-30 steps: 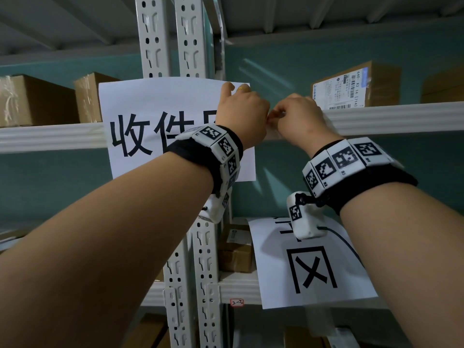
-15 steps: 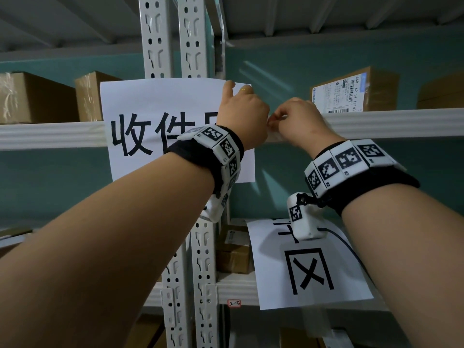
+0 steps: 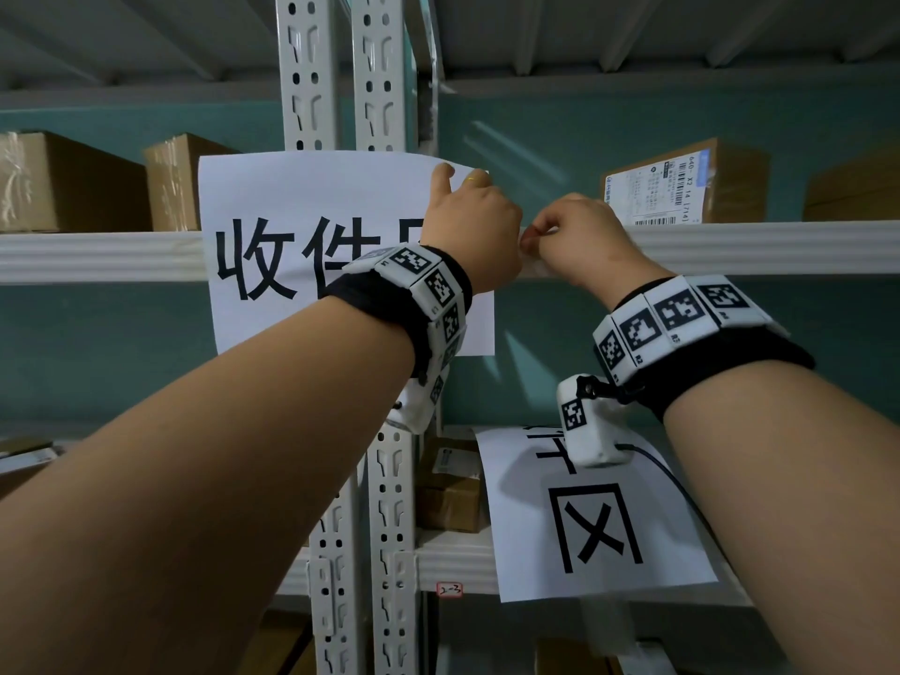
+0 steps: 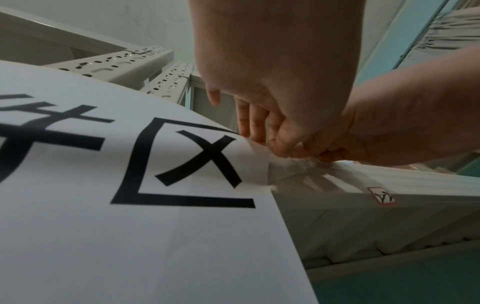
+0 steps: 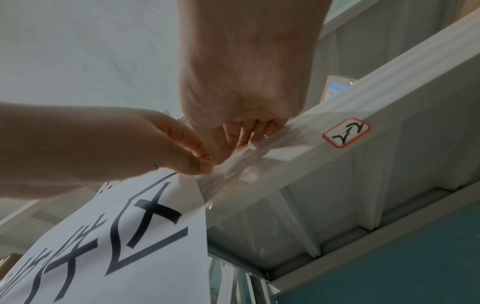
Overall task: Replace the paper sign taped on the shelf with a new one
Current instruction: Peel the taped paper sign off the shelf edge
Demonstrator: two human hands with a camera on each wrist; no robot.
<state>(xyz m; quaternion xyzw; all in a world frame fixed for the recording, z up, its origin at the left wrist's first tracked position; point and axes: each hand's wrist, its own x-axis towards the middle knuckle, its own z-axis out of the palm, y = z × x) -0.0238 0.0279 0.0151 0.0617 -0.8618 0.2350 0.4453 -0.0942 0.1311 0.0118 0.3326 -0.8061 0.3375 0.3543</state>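
- Shelf (image 3: 730,246): sign (image 3: 302,197) hangs across its upper front edge.
- Second sign (image 3: 609,552) lies loose one level down, so the swap looks barely begun.
- Left hand (image 3: 475,236) pinches the sign's right edge.
- Right hand (image 3: 579,231) pinches wrinkled clear tape (image 5: 241,164), which is partly lifted.

Both forearms raised toward 12 o'clock. Left hand (image 3: 470,236) pinches tape (image 5: 241,159), little finger straight up. Right hand (image 3: 579,238), just at its 3 o'clock, fingers curled, pinches same tape.

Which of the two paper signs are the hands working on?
The upper sign, across the top shelf beam: the left hand holds its right edge and the right hand pinches clear tape there. The lower sign is untouched.
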